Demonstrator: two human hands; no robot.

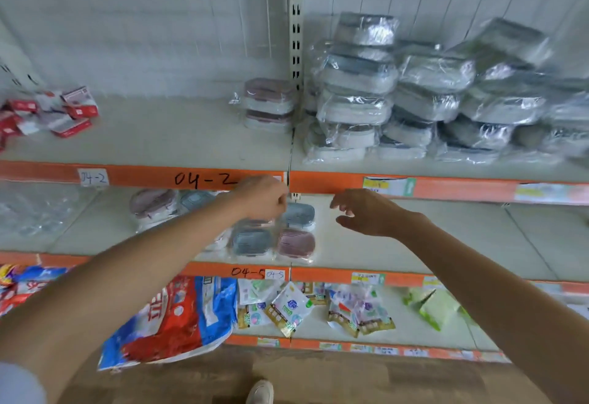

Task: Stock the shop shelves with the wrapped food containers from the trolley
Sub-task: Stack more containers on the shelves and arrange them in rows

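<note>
Head view looks at the orange shelf edge marked 04-2 (204, 178), and I take everything from that strip. My left hand (263, 198) is just below its right end, fingers curled in a loose fist; I cannot tell whether it pinches the clear wrap of the grey container (299, 214) right beside it. My right hand (366, 212) hangs further right of that strip, below it, fingers spread and slack, holding nothing. Under the strip, on the shelf below (382, 244), wrapped containers lie flat: a grey-blue one (251, 241) and a pink one (296, 242) side by side, another pink one (153, 202) off to the left. Above the strip, two pink containers are stacked (269, 105), and to their right is a tall, untidy heap of grey wrapped containers (430, 97)
</note>
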